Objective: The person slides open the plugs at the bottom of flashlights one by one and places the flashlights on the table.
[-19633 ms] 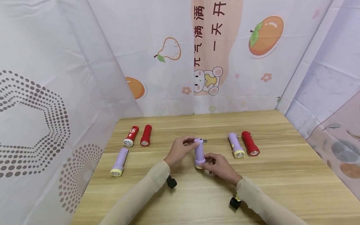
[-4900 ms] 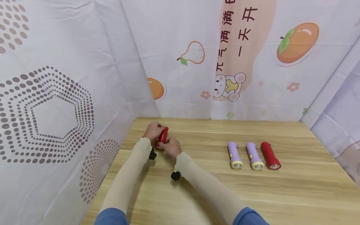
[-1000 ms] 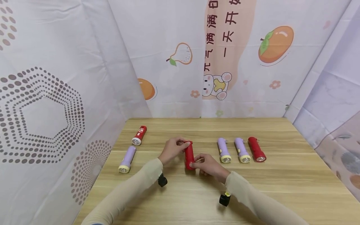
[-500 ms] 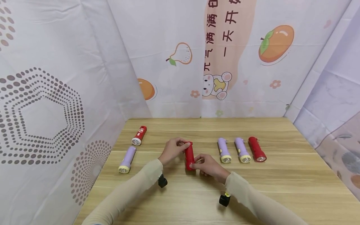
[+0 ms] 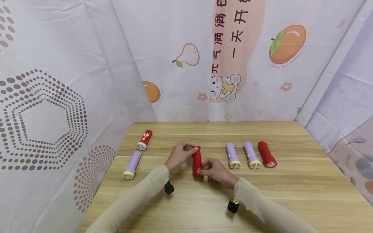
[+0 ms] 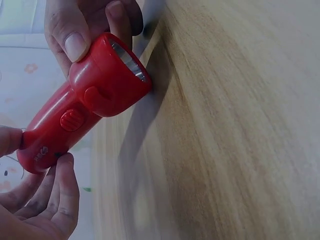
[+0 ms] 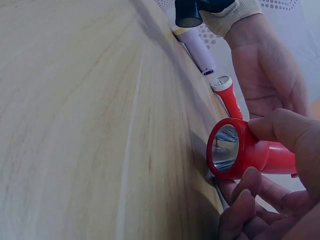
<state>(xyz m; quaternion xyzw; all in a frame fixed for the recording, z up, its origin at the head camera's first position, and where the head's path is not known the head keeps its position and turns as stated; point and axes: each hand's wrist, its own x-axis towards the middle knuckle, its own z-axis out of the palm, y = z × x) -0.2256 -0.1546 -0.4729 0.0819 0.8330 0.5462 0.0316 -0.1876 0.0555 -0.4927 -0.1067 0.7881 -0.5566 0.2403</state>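
Moved rightward since earlier: the glossy, flared red flashlight (image 5: 197, 159), pinched by both hands (image 5: 178, 156) (image 5: 218, 171).

Curtained-off tabletop workspace, fruit-print cloth backdrop (image 5: 192, 77), wood-grain table (image 5: 201, 204)

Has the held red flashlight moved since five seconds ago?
Yes. The held red flashlight moved rightward, away from the back left corner of the table.
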